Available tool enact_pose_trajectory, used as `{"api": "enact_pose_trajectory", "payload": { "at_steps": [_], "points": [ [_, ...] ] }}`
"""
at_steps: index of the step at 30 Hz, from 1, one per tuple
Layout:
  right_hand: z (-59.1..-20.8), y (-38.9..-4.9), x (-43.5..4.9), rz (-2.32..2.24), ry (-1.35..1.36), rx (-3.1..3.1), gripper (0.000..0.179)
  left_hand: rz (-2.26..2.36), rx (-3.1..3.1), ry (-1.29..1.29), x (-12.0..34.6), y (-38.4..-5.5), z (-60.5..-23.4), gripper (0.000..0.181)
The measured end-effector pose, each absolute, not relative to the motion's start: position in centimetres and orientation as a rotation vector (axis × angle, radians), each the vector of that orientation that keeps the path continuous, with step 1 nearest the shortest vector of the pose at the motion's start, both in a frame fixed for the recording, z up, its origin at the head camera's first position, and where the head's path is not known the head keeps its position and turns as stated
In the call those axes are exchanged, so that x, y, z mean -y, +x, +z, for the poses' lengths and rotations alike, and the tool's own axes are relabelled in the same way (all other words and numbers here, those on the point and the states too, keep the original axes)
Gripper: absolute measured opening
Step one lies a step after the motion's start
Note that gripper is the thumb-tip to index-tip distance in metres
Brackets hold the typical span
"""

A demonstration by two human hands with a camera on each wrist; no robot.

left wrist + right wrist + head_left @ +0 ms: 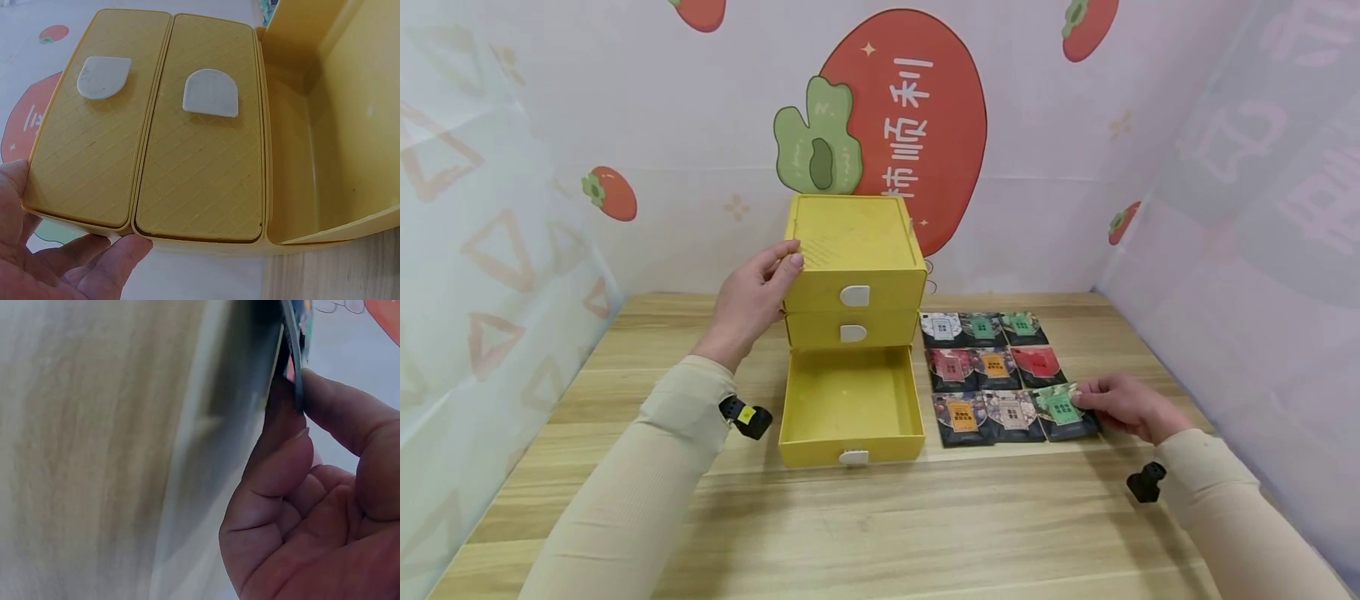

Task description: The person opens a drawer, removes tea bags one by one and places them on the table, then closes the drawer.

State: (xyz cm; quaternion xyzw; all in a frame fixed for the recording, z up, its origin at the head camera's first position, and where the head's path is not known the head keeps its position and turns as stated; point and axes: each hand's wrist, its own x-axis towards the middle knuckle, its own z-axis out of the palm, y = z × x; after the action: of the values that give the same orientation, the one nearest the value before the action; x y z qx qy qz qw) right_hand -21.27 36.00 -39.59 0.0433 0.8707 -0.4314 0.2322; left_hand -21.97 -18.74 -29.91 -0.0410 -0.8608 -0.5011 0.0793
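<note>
A yellow drawer cabinet (857,237) has its bottom drawer (850,404) pulled out, with a bare interior showing. My left hand (756,296) grips the cabinet's upper left edge; in the left wrist view, several fingers bend along its side next to the two closed drawers (200,162). At the front right of the laid-out packets, my right hand (1123,404) pinches the right edge of a green-labelled sachet (1060,412). The right wrist view shows the sachet (294,356) edge-on between thumb and forefinger, the other fingers curled below.
Flat dark sachets (996,367) with red, orange, white and green labels lie in rows right of the cabinet. The wooden table (887,525) meets a printed backdrop (700,125) behind and at both sides. White tabs (854,296) mark the drawer fronts.
</note>
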Motion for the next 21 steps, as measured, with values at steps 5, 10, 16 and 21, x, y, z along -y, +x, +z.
{"api": "enact_pose_trajectory", "payload": {
  "at_steps": [5, 10, 16, 21],
  "points": [
    [-39.87, -21.22, -35.84, -1.118, 0.099, -2.447, 0.017, -1.479, 2.579, -0.126, 18.76, -22.00, -29.92, 0.062],
    [-40.12, -21.30, -35.70, -1.093, 0.113, -2.468, 0.017, -1.485, 2.576, -0.124, 18.79, -22.00, -29.92, 0.062],
    [-40.34, -21.45, -35.69, -1.062, 0.145, -2.465, 0.019, -1.513, 2.567, -0.120, 18.74, -21.95, -29.90, 0.063],
    [-40.50, -21.57, -35.70, -1.038, 0.148, -2.480, 0.021, -1.550, 2.561, -0.113, 18.73, -21.86, -29.91, 0.063]
  ]
}}
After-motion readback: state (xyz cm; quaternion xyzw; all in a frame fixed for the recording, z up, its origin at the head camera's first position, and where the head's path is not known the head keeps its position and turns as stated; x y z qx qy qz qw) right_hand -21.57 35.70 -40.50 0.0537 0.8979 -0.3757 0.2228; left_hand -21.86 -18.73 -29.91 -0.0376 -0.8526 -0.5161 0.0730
